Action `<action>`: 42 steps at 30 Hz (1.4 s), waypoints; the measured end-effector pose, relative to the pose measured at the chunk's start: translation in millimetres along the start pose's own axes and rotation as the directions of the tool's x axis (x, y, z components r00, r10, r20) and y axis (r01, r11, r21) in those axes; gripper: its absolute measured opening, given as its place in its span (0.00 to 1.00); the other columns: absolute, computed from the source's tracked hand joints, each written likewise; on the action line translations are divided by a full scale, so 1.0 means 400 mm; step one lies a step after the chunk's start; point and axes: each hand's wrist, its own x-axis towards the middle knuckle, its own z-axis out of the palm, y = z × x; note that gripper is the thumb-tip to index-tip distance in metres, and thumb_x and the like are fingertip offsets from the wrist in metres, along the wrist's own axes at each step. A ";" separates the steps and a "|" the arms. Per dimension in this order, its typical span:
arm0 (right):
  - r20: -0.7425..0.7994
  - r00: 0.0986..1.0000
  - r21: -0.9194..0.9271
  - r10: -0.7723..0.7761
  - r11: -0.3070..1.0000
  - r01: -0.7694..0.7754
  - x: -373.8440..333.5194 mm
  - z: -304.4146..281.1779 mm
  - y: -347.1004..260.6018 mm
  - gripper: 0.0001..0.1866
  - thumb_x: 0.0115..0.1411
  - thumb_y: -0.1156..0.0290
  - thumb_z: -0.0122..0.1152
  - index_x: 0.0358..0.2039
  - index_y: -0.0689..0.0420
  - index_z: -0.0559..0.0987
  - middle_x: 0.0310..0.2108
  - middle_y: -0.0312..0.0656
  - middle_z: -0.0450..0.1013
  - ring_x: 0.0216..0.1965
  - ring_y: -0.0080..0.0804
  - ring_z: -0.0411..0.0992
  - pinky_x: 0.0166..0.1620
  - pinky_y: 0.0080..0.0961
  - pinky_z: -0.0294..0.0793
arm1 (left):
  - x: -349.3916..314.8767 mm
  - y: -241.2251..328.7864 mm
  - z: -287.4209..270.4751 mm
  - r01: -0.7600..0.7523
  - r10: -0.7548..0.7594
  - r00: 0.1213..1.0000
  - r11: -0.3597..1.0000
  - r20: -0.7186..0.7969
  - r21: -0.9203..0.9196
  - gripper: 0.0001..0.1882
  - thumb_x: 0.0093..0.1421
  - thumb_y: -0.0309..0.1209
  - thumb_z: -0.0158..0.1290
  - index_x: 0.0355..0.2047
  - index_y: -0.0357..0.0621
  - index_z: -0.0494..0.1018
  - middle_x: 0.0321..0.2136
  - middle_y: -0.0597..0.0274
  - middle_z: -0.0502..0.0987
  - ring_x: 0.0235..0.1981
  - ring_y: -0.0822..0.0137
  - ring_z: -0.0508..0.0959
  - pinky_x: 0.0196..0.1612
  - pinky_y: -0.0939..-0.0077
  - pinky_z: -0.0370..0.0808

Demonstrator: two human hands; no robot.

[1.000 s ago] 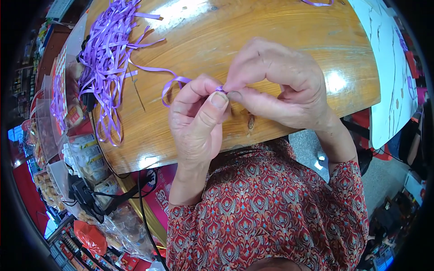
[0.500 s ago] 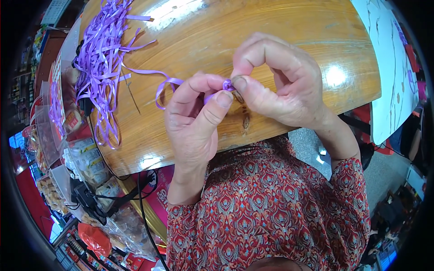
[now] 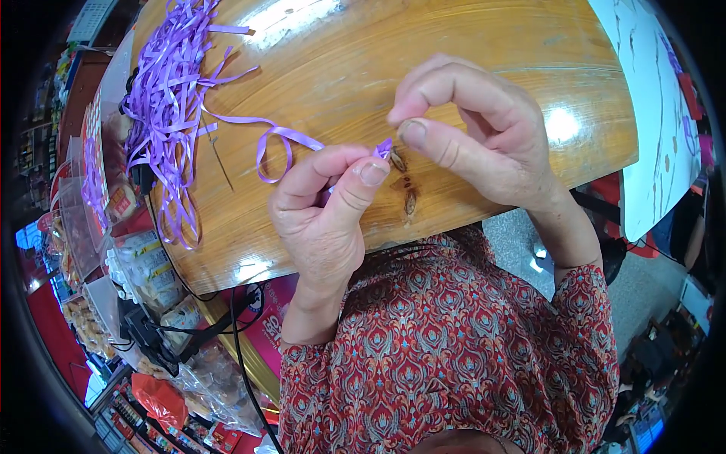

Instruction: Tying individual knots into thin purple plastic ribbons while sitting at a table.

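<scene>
Above the wooden table's (image 3: 469, 45) near edge, both hands' fingers (image 3: 370, 170) pinching a purple ribbon (image 3: 283, 136), bare wood beyond

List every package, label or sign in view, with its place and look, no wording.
Clear plastic packets of pale snacks: left, below the wooden table's edge.
Flat clear packet with purple contents and a red-orange label: far left.
Red shiny bag: lower left.
White printed sheet: table's right end.

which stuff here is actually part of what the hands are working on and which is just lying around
In hand:
- purple ribbon strip, pinched by left hand
- right hand, at the strip's end
- pile of purple ribbon strips

Lying about:
- wooden table
- packets in clear bags
- black cables
</scene>
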 end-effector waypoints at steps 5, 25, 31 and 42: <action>0.029 0.966 -0.212 -0.257 0.943 0.257 0.021 -0.006 -0.030 0.18 0.45 0.75 0.66 0.40 0.62 0.78 0.34 0.44 0.72 0.35 0.36 0.71 0.40 0.26 0.69 | -0.003 0.003 -0.007 -0.032 0.031 0.998 0.999 0.056 0.029 0.08 0.49 0.17 0.60 0.31 0.36 0.76 0.25 0.64 0.77 0.27 0.77 0.73 0.34 0.85 0.69; 0.263 0.874 -0.505 -0.409 0.714 0.485 0.007 -0.081 -0.024 0.14 0.37 0.76 0.69 0.28 0.62 0.76 0.25 0.42 0.69 0.26 0.36 0.68 0.28 0.29 0.64 | -0.003 0.024 -0.014 -0.147 0.125 0.987 0.960 0.105 0.239 0.03 0.50 0.18 0.59 0.26 0.36 0.76 0.23 0.65 0.76 0.22 0.79 0.70 0.26 0.86 0.64; 0.198 0.948 -0.480 -0.248 0.819 0.314 -0.009 -0.100 -0.045 0.20 0.40 0.71 0.69 0.36 0.62 0.78 0.29 0.43 0.72 0.29 0.36 0.70 0.32 0.30 0.67 | -0.012 0.027 -0.016 -0.075 0.058 0.994 0.980 0.096 0.184 0.04 0.50 0.17 0.58 0.27 0.36 0.76 0.24 0.65 0.76 0.23 0.80 0.70 0.27 0.88 0.65; 0.261 0.908 -0.416 -0.328 0.810 0.412 -0.005 -0.022 -0.026 0.17 0.41 0.68 0.67 0.34 0.60 0.79 0.28 0.38 0.70 0.29 0.32 0.68 0.32 0.30 0.63 | -0.013 0.027 0.004 -0.067 0.050 0.993 0.985 0.111 0.158 0.03 0.51 0.18 0.58 0.28 0.36 0.76 0.23 0.66 0.76 0.22 0.81 0.69 0.26 0.89 0.64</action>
